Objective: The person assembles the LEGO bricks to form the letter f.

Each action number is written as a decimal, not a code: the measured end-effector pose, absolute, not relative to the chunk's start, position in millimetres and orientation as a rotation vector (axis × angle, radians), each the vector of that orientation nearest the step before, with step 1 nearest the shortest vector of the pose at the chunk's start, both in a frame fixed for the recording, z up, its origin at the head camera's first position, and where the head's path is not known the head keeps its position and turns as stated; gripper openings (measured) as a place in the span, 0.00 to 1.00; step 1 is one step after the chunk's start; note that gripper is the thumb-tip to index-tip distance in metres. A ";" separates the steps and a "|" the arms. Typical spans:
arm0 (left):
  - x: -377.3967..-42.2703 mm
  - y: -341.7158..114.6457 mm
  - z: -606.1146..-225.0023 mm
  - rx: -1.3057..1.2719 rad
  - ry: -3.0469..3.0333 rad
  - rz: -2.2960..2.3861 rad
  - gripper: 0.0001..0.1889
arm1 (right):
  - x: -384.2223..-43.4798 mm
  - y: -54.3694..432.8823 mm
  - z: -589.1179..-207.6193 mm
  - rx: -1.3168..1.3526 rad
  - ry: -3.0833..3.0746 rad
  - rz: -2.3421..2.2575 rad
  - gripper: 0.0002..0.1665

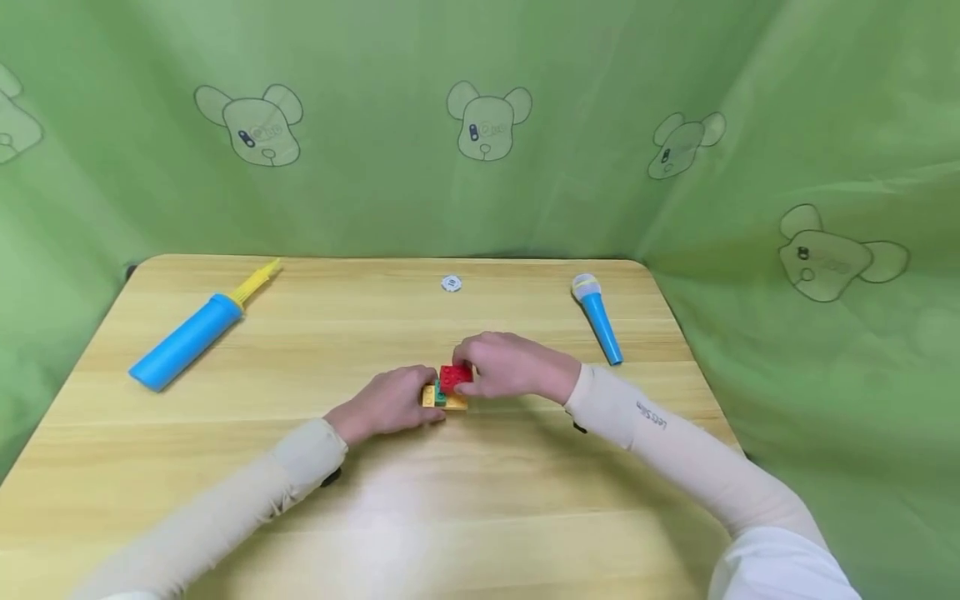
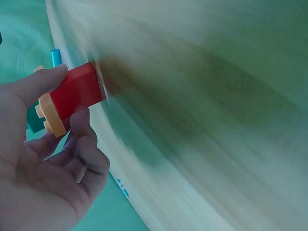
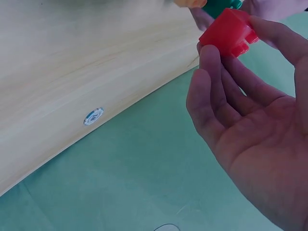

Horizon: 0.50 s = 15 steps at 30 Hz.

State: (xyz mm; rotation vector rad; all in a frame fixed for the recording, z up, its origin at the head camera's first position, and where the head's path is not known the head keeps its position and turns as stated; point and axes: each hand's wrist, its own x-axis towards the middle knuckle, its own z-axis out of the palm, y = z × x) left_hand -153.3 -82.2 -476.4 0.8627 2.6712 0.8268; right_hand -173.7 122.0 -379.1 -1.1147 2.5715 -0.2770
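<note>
Near the middle of the table, my left hand (image 1: pixel 390 402) grips a small stack of toy building bricks. In the left wrist view, a red lower brick (image 2: pixel 79 89) lies between thumb and fingers, with an orange-yellow piece (image 2: pixel 54 115) against it and part of a green brick (image 2: pixel 36 119) behind. From the head view, the green brick (image 1: pixel 440 395) sits on the yellow piece (image 1: pixel 454 403). My right hand (image 1: pixel 513 365) pinches another red brick (image 3: pixel 228 31) between thumb and fingertips, its studs showing. That brick overlaps the green one in the head view.
A blue hand pump (image 1: pixel 187 342) with a yellow nozzle lies at the left of the wooden table (image 1: pixel 360 317). A round white chip (image 1: pixel 451 283) is near the back edge, and a blue toy microphone (image 1: pixel 597 317) lies at right. Green curtain (image 1: pixel 375 192) surrounds the table.
</note>
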 end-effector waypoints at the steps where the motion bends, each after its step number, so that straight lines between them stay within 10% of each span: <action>1: -154.1 -82.2 -475.1 0.879 2.669 0.824 0.17 | -173.1 121.7 -379.4 -1.118 2.576 -0.277 0.09; 15: -157.9 -79.6 -471.6 0.913 2.645 0.760 0.18 | -169.9 121.3 -385.2 -1.190 2.578 -0.270 0.09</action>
